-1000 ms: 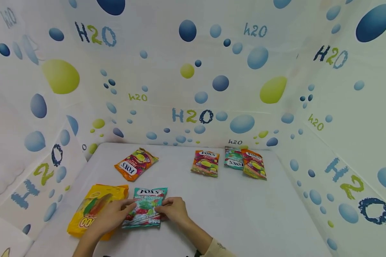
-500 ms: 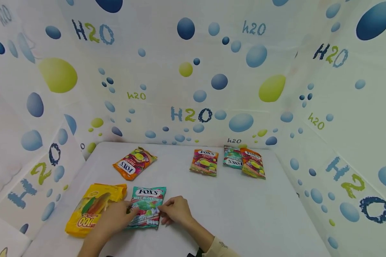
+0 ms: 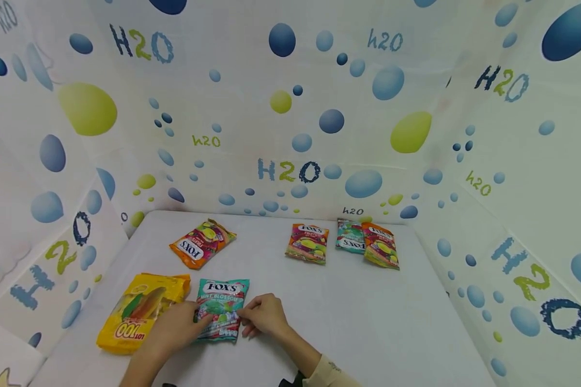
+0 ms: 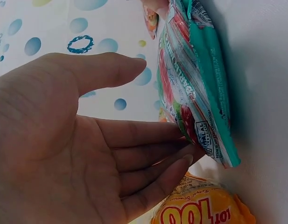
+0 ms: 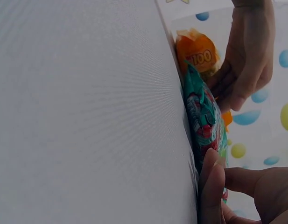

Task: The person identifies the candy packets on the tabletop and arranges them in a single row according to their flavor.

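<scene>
A teal Fox's Mint Blossom candy bag [image 3: 221, 306] lies flat on the white table [image 3: 348, 317] near its front left. My left hand [image 3: 199, 318] touches the bag's left edge with fairly straight fingers; in the left wrist view the palm [image 4: 64, 154] is spread and the fingertips [image 4: 183, 161] meet the bag [image 4: 195, 88]. My right hand [image 3: 245, 317] is at the bag's right edge with its fingers curled. In the right wrist view a finger [image 5: 210, 179] and the thumb pinch the bag's edge [image 5: 202, 116].
A yellow bag [image 3: 137, 314] lies just left of the teal one, partly under my left wrist. Further back lie an orange Fox's bag [image 3: 202, 243], another [image 3: 308, 243], and a teal bag [image 3: 349, 236] overlapped by an orange one [image 3: 380, 246]. Patterned walls enclose the table.
Both hands stay at the teal bag's edges. The left hand has slid slightly off the bag's face toward its left edge; the bag has barely shifted.
</scene>
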### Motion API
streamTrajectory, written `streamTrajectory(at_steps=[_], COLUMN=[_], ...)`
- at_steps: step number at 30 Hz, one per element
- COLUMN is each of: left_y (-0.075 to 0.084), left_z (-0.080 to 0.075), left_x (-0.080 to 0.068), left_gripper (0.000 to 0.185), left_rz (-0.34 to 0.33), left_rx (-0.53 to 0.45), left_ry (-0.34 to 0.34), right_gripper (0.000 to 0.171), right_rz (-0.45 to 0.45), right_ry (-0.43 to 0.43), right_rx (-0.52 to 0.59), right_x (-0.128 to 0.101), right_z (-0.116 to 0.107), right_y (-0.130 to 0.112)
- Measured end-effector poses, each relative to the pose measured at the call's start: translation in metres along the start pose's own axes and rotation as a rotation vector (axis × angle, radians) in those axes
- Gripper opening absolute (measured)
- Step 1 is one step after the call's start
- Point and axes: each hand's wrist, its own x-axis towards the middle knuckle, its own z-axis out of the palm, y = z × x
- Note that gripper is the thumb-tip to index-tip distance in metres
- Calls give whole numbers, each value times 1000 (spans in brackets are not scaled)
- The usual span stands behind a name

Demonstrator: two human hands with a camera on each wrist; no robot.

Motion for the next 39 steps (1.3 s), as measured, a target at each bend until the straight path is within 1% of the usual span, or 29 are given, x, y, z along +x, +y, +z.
streamTrajectory(at_steps=[6,11,19,23,27,32,39], left_y=[4,8,17,22,24,27,33], left_z=[-1,0,-4,-8,-10,-12,-9], left_x=[3,5,5,5,4,3,7], left_gripper=[66,67,65,69,69,69,69], left_rz=[-3,-10,-5,-16,-8,24,75], left_rx=[8,-16,-35,-30,-31,-49,-66], left_ry=[-10,-31,-35,-35,-30,2,75], right_gripper=[15,13,13,13,13,15,16], right_rz=[-2,7,6,-17,-47,-79,-85], right_ry=[-13,-23,-22,-11,5,16,41], right_rx=[0,12,2,-19,-38,-56,-81], right_x=[2,1,-3,-5,-4,-3,0], right_z=[-5,-9,-15,-22,-30,-39,-49], right_y=[-1,-1,-3,-6,-8,-9,-6])
